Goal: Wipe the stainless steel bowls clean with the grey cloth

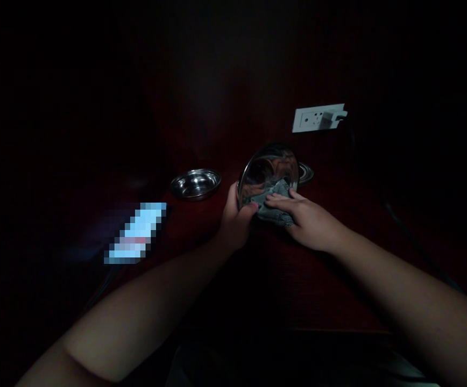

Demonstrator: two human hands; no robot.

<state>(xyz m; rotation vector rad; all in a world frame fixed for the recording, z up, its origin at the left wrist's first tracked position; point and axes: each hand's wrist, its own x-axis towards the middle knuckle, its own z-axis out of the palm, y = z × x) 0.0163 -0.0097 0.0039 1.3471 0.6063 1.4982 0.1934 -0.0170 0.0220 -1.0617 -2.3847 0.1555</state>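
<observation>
Shiny metal bowl [257,166] tilted up, your left hand [235,223] pinching its rim, right hand [304,217] pressing grey cloth [276,207] inside.

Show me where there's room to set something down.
Bare tabletop lies between left forearm and right forearm, and between the latter and the cable. Crowded: left hand, right hand, steel dish and cloth bunched together. Outer edges: too dark to judge.

very dim, edges black, one pixelated glow.
</observation>
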